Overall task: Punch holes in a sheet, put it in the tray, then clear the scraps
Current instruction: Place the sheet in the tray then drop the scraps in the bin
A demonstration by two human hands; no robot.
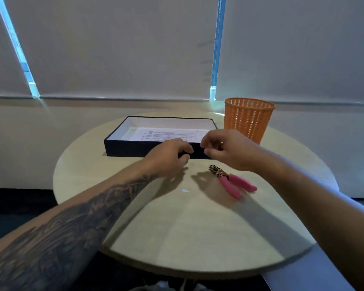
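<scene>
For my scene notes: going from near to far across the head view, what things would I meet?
Paper scrap → tray → window blinds. Hole punch and basket overlap these in depth, so omitted.

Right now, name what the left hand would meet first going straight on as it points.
Probably the near wall of the dark tray; the left hand points at it from close by, though its height is unclear.

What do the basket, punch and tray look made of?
The basket looks like orange moulded plastic: open lattice, slightly glossy. The punch has a shiny metal head and pink grips, probably plastic or rubber coated. The tray is matte, dark outside, white inside, with thin straight walls: likely covered cardboard, though that stays unsure.
</scene>
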